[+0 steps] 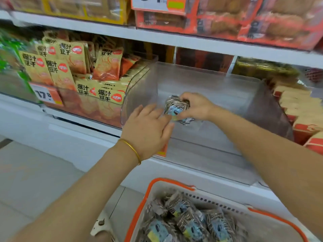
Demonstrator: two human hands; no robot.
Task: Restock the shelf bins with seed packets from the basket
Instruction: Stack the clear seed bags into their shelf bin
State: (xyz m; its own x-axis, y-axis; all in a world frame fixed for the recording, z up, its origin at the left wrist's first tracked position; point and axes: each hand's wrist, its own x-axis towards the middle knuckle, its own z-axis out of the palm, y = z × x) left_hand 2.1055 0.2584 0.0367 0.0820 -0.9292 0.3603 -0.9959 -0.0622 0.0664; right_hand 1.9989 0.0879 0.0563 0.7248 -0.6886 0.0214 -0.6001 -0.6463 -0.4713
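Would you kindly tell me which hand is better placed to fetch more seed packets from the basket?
Probably the left: the left hand is open and holds nothing, while the right hand grips seed packets inside the clear bin.

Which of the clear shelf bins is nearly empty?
The middle bin: it holds only the seed packets the right hand grips. The left bin is piled with tan packets; red-and-cream packs crowd its right.
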